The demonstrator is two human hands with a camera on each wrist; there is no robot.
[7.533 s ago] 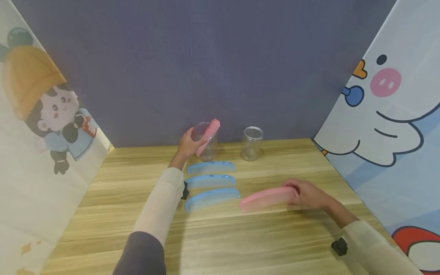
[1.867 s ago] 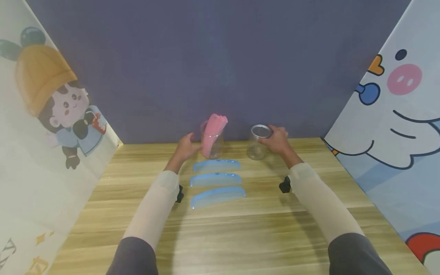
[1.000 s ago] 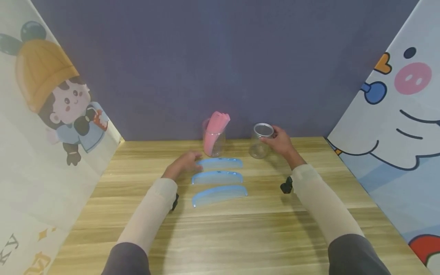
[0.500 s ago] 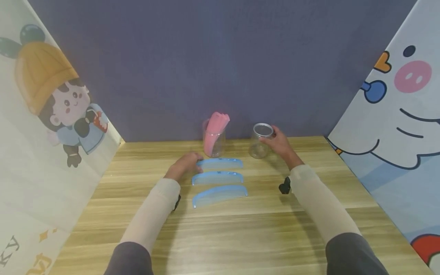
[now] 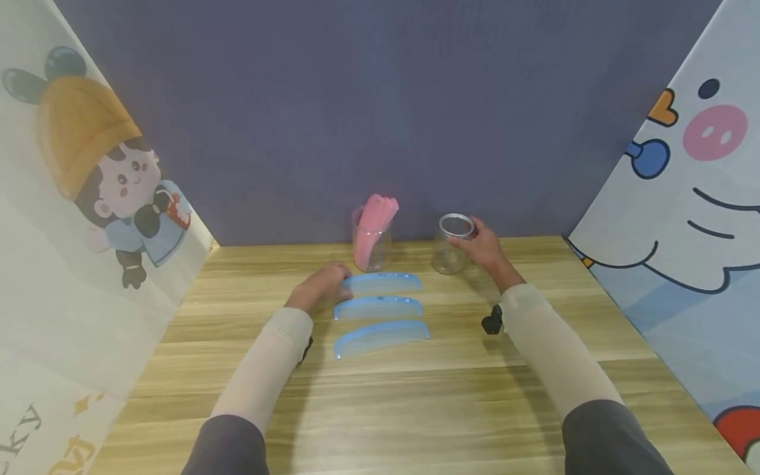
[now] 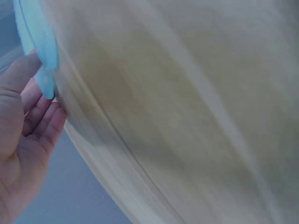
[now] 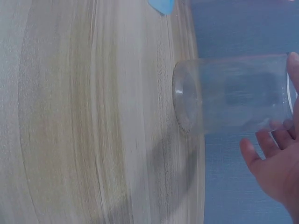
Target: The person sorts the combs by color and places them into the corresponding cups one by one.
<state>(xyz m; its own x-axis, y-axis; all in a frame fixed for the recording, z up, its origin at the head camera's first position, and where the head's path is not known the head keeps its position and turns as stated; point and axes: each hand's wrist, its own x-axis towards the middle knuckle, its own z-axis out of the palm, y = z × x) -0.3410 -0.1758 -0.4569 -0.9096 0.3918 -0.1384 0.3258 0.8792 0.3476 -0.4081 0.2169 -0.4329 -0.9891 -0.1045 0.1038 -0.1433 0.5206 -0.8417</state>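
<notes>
Three blue combs lie in a column on the table: the farthest comb [image 5: 386, 282], the middle comb [image 5: 378, 307] and the nearest comb [image 5: 382, 337]. My left hand [image 5: 320, 285] pinches the left end of the farthest one; in the left wrist view the thumb [image 6: 25, 67] presses on the comb's end [image 6: 46, 60]. At the back right stands a clear jar [image 5: 446, 256] with a silvery rim. My right hand [image 5: 483, 248] holds it near the rim, thumb and fingers on either side in the right wrist view.
Left of that jar, another clear jar [image 5: 382, 256] holds several pink combs [image 5: 375, 221] that lean and stick out of the top. A dark back wall [image 5: 380, 119] rises behind the wooden table [image 5: 415, 409]; printed panels flank it.
The pink comb has left my right hand, and several pink combs now stand in the left jar. My right hand has taken hold of the right jar; my left has moved down to the farthest blue comb.
</notes>
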